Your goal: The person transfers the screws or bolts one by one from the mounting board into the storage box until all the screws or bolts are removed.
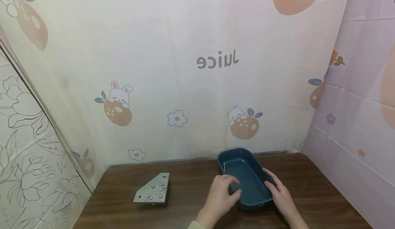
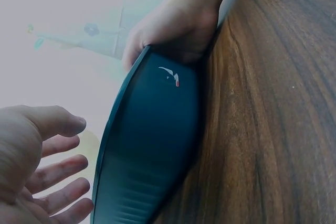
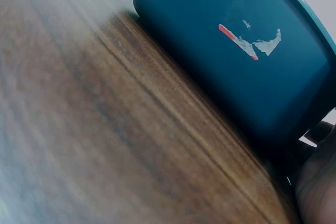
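Note:
A dark blue rectangular plastic basin (image 1: 245, 176) lies on the table, its inside bare. My right hand (image 1: 283, 199) grips the basin's right side, thumb over the rim. In the right wrist view the basin's end wall (image 3: 220, 3) carries a torn label scrap (image 3: 247, 43), and only part of that hand (image 3: 320, 177) shows at the edge. Beside the near left rim, my left hand (image 1: 219, 194) has its fingers loosely bent with nothing in them. The left wrist view has this hand's spread fingers (image 2: 58, 174) next to the basin's rim.
On the left of the brown wooden table (image 1: 191, 188) sits a grey metal block (image 1: 153, 189) with a slanted corner, several holes and screws. Behind the table hangs a printed curtain (image 1: 172, 85), with a further curtain (image 1: 358, 126) along the right side.

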`<move>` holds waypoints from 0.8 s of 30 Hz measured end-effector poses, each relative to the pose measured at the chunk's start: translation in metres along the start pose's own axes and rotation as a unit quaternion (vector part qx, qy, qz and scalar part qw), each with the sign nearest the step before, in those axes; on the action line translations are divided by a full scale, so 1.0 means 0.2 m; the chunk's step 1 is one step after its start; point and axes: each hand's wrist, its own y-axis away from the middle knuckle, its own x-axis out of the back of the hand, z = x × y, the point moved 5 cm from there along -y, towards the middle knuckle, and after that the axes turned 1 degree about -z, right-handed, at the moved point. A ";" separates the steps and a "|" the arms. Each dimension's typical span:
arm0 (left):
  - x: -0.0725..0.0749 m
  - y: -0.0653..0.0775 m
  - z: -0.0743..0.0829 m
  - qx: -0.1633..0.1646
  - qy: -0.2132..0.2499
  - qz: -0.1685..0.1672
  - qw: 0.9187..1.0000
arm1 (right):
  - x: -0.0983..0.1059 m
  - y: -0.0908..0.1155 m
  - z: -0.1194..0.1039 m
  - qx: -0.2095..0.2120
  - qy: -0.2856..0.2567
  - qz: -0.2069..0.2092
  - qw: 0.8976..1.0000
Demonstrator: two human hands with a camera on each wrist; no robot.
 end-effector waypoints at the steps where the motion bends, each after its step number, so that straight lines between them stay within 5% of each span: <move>1: 0.00 0.00 0.00 0.001 -0.001 -0.001 1.000 | 0.00 0.00 0.00 0.000 0.001 0.000 1.000; 24: 0.10 0.00 -0.05 0.043 0.020 -0.011 0.999 | 0.01 0.00 0.00 0.009 0.008 0.002 1.000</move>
